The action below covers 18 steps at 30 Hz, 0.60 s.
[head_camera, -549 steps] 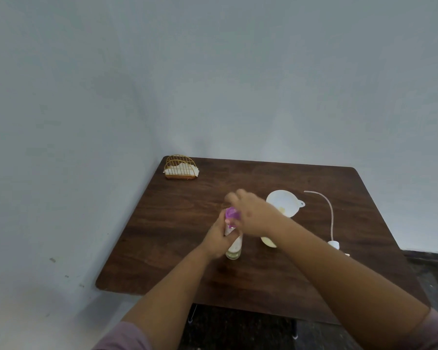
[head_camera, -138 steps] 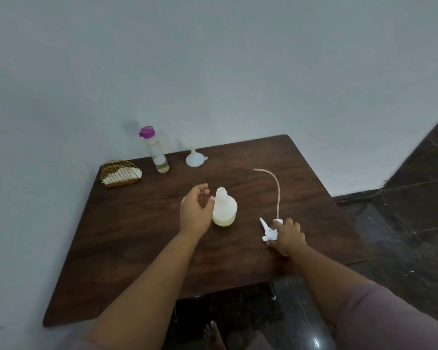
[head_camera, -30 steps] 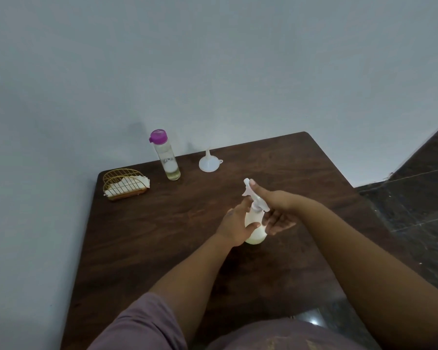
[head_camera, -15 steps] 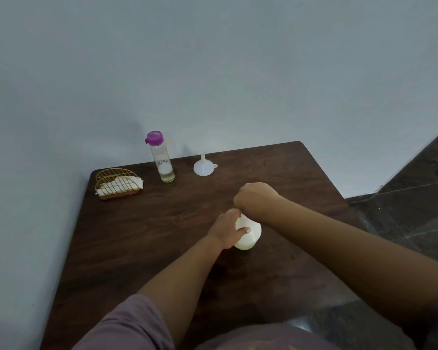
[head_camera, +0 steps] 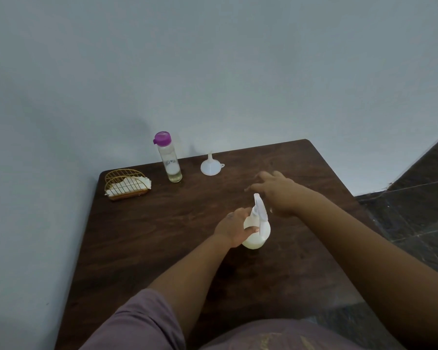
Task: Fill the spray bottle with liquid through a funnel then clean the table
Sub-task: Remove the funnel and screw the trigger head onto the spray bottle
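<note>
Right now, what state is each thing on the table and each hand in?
Spray bottle: upright, spray head on, pale liquid inside.
Clear bottle: upright, purple cap on, nearly empty.
Funnel: upside down, spout up.
Napkin holder: holds napkins.
Left hand: grips spray bottle.
Right hand: open, holding nothing.

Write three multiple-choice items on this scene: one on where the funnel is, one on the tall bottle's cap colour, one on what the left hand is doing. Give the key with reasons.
1. Where is the funnel?
A. in the spray bottle's neck
B. upside down on the table, right of the tall bottle
C. inside the wire basket

2. What colour is the tall bottle's cap?
A. purple
B. green
C. red

3. What is the left hand doing?
A. lying flat on the table
B. lifting the funnel
C. gripping the spray bottle's body

Key: 1 B, its spout points up near the table's far edge. 2 A, the cap is plainly purple. 3 C, its fingers wrap the spray bottle, while the right hand hovers open beside the sprayer head.
</note>
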Each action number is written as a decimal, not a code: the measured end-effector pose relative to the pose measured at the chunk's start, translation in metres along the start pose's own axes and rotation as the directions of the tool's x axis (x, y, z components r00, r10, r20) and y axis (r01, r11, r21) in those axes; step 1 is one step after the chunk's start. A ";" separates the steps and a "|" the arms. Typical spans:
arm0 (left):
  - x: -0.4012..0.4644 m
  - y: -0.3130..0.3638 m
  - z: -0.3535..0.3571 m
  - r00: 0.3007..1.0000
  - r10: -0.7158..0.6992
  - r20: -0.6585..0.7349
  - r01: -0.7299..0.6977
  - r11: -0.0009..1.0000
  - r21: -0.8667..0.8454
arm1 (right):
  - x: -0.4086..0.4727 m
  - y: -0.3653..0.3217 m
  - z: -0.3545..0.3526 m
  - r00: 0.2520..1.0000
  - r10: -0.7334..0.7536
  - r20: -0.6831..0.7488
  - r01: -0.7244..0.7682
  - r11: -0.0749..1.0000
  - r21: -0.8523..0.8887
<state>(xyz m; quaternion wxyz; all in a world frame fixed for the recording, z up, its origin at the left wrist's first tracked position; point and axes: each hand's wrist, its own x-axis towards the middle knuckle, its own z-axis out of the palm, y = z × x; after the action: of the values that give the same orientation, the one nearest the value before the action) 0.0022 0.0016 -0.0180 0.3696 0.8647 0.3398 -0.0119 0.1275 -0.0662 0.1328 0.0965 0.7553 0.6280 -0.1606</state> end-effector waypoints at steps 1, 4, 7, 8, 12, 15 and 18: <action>-0.001 0.001 -0.001 1.000 -0.003 0.002 0.003 1.000 0.003 | -0.001 -0.003 0.001 0.998 -0.047 0.037 0.049 0.997 -0.058; 0.000 -0.001 0.004 1.000 -0.024 0.005 0.024 1.000 -0.008 | 0.005 -0.008 0.009 0.997 -0.024 0.068 0.029 0.997 -0.072; -0.001 -0.004 0.005 0.996 -0.092 0.018 0.094 0.987 -0.127 | 0.012 -0.004 0.012 0.998 0.057 -0.020 -0.056 0.998 0.042; -0.001 -0.005 0.004 0.995 -0.103 0.020 0.105 0.979 -0.175 | 0.014 -0.004 0.012 0.997 0.073 -0.041 -0.070 0.996 0.057; -0.003 -0.009 0.005 0.999 -0.047 0.023 0.050 0.984 -0.173 | 0.019 -0.003 0.019 0.993 0.110 -0.049 -0.103 0.986 0.127; -0.002 -0.011 0.008 1.000 -0.019 0.002 0.019 0.988 -0.156 | 0.015 0.022 0.034 0.985 0.172 0.028 -0.165 0.877 0.451; -0.001 -0.011 0.010 1.000 -0.005 -0.006 0.004 0.990 -0.140 | 0.002 0.048 0.062 0.981 0.167 0.104 -0.182 0.577 0.796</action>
<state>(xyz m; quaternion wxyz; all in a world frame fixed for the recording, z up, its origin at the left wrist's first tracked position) -0.0033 0.0003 -0.0320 0.4282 0.8360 0.3428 0.0141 0.1669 -0.0950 0.0715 -0.2322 0.7744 0.4105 -0.4217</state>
